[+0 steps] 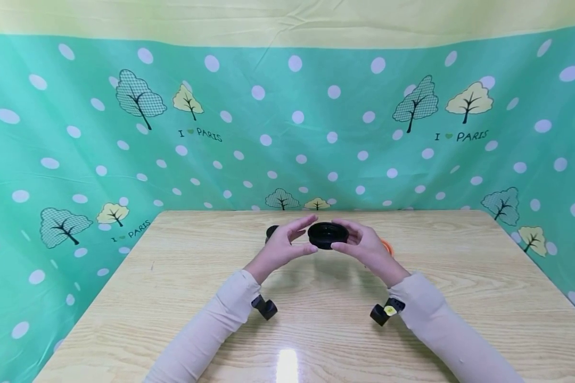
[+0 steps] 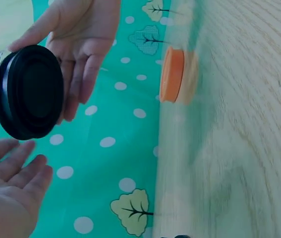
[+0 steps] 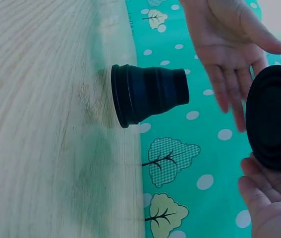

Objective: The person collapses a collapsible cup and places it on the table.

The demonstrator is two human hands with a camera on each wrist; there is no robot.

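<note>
My right hand (image 1: pixel 371 249) holds a black collapsible cup (image 1: pixel 327 242), folded flat into a thick disc, above the table. Its thumb and fingers grip the rim from the right. On the other side, my left hand (image 1: pixel 280 246) has its fingers spread and its thumb extended, with a small gap to the cup. In the right wrist view the flat cup (image 3: pixel 274 119) shows ringed folds, and the left hand (image 3: pixel 232 52) appears apart from it. A second black cup (image 3: pixel 150 94), stretched out in tapering steps, stands wide end down on the table behind the left hand.
An orange round, flat object (image 2: pixel 172 75) lies on the wooden table (image 1: pixel 316 340), mostly hidden behind the right hand in the head view. A green dotted curtain (image 1: pixel 297 138) hangs at the back and sides.
</note>
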